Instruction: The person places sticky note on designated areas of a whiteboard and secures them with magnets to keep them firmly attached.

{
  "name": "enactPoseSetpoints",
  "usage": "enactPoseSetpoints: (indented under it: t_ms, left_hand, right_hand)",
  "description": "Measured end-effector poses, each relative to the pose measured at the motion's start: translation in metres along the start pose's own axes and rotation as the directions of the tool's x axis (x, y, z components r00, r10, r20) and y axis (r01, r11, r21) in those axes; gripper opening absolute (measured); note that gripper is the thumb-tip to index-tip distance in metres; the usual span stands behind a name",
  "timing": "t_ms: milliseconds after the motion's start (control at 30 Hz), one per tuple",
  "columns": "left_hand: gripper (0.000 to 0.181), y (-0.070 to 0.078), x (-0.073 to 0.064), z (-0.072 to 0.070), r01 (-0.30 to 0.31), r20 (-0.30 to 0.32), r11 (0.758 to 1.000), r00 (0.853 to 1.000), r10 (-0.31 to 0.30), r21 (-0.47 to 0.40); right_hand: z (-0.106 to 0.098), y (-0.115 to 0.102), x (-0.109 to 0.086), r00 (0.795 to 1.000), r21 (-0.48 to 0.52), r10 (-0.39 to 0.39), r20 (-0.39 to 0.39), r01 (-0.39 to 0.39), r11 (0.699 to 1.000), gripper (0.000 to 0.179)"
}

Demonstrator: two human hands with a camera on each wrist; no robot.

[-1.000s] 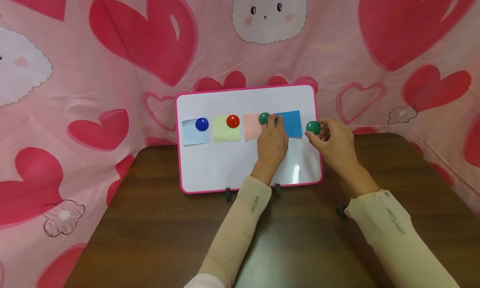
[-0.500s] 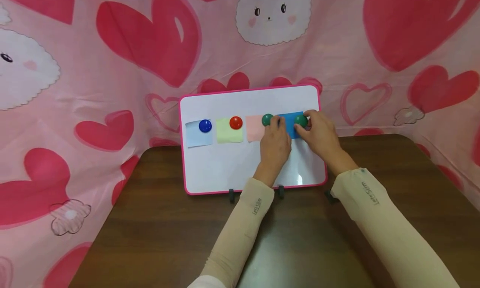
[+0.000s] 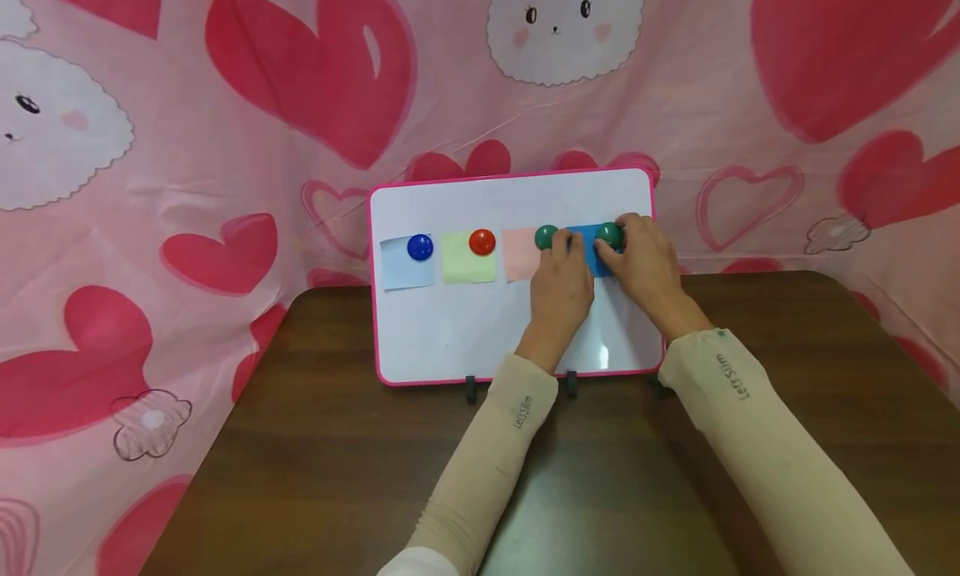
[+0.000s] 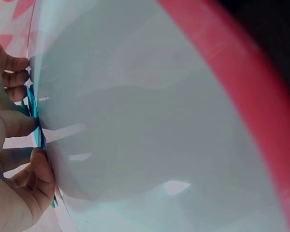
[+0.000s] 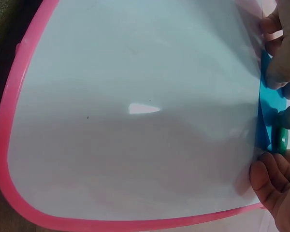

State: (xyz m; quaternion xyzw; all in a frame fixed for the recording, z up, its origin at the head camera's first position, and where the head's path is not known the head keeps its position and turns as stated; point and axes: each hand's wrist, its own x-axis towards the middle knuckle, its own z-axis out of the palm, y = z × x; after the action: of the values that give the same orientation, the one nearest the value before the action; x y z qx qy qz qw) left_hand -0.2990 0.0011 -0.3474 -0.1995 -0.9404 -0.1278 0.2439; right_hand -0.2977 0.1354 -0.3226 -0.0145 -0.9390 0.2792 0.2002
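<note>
A pink-framed whiteboard [image 3: 450,334] stands with a row of sticky notes: light blue [image 3: 397,272], light green [image 3: 465,266], pink [image 3: 519,263] and darker blue [image 3: 583,236]. My left hand [image 3: 562,288] touches the darker blue note with its fingertips, next to the green magnet [image 3: 546,237] on the pink note. Pinched between thumb and fingers of my right hand [image 3: 648,267] is another green magnet [image 3: 609,235], over the blue note's upper right. In the right wrist view this green magnet [image 5: 282,139] lies against the blue paper [image 5: 268,104]. Whether it touches the board cannot be seen.
A blue magnet [image 3: 420,247] sits on the light blue note and a red magnet [image 3: 482,242] on the light green one. Dark clips [image 3: 471,389] support the board on the brown wooden table [image 3: 322,451]. Behind hangs a pink heart-patterned cloth [image 3: 300,76].
My right hand has brought the green magnet leftward from beyond the board's right edge onto the blue note. The left hand stays at the note. The head view has shifted slightly.
</note>
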Motion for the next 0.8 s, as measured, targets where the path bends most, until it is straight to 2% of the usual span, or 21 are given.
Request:
enactPoseSetpoints:
  t_ms: [233, 400, 567, 667, 800]
  left_hand:
    - [0.047, -0.001, -0.001, 0.0, -0.006, -0.02, 1.0, 1.0, 0.006, 0.007]
    - [0.046, -0.005, -0.003, 0.001, -0.009, -0.042, 1.0, 0.999, 0.009, 0.013]
    - [0.048, -0.009, -0.002, 0.003, -0.001, -0.012, 1.0, 1.0, 0.002, 0.006]
    - [0.049, -0.013, -0.003, 0.003, -0.002, 0.017, 0.999, 1.0, 0.003, -0.036]
    - [0.047, -0.021, -0.007, 0.005, -0.045, -0.001, 0.993, 0.999, 0.046, -0.107]
  right_hand:
    - [0.002, -0.002, 0.0, 0.999, -0.019, -0.03, -0.022, 0.029, 0.999, 0.05]
    - [0.004, -0.004, -0.002, 1.0, -0.028, -0.026, 0.0, 0.026, 0.999, 0.054]
    - [0.003, -0.005, -0.009, 1.0, 0.026, 0.004, 0.024, -0.005, 1.0, 0.065]
    - [0.002, -0.003, -0.021, 1.0, 0.087, 0.015, -0.01, -0.014, 0.996, 0.066]
    - [0.004, 0.001, -0.044, 0.995, 0.147, -0.002, -0.095, 0.016, 0.989, 0.06]
